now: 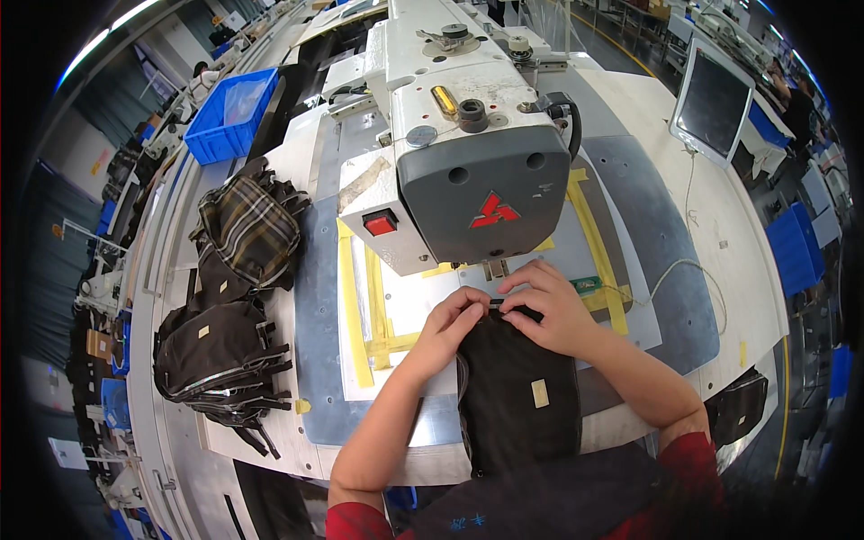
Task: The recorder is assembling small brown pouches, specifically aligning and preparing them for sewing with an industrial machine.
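1. Black fabric piece (517, 387) lay at the table's (693, 225) front edge, its top hem just under the sewing machine head (468, 144).
2. Left hand (450, 324) and right hand (549, 306) were close together, both pinching that hem.
3. Risk: fingertips sat near the needle area; a slipping hem could have skewed the seam.

Black fabric piece (517, 396) with small pale tan label (539, 393). Sewing machine (459, 117): off-white body, grey front cover carrying red emblem, red switch (380, 222) at left. Yellow tape strips (355, 315) over white template sheet (405, 301) on grey plate (315, 288). Counter (720, 225) white. Stack of finished pieces (220, 346): black, tan labels; top bundle (252, 225) plaid, dark brown with cream lines. Bin (229, 112) blue. Monitor (713, 101): white frame, dark screen. Sleeves (693, 454) red.
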A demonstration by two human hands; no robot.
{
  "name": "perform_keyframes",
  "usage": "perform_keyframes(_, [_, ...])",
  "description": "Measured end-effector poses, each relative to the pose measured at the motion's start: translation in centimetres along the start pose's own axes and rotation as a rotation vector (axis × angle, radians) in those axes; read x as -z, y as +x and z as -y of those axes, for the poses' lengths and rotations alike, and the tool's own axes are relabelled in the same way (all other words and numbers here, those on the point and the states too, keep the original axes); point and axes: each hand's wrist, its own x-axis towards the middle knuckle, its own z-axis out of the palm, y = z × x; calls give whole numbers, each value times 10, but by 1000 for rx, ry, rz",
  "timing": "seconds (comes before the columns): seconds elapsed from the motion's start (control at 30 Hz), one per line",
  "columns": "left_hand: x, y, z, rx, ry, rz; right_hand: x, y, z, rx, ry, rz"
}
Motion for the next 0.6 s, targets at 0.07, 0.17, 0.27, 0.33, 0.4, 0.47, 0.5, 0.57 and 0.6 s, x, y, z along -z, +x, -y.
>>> perform_keyframes(0.07, [6,-1,-5,2,-106,109,0,-1,0,18,-35,-56])
perform_keyframes(0.17, [10,-3,-1,-58,136,154,0,0,3,67,-102,-75])
perform_keyframes(0.27, [5,-3,7,10,114,55,-1,-1,5,237,-300,-125])
perform_keyframes(0.33, [-2,-2,10,13,174,-102,-3,-3,3,281,-355,-108])
perform_keyframes(0.4, [-8,-2,11,-135,330,-146,-4,-4,2,325,-412,-90])
perform_keyframes(0.47, [-12,-2,8,-284,483,-189,-5,-2,4,242,-328,-138])
perform_keyframes(0.5, [-13,-3,4,-371,536,-186,-4,-2,4,242,-327,-137])
perform_keyframes(0.57, [-14,-4,5,-456,588,-185,-3,-1,4,245,-297,-137])
perform_keyframes(0.6, [-13,-4,8,-471,614,-177,-3,-1,6,246,-297,-136])
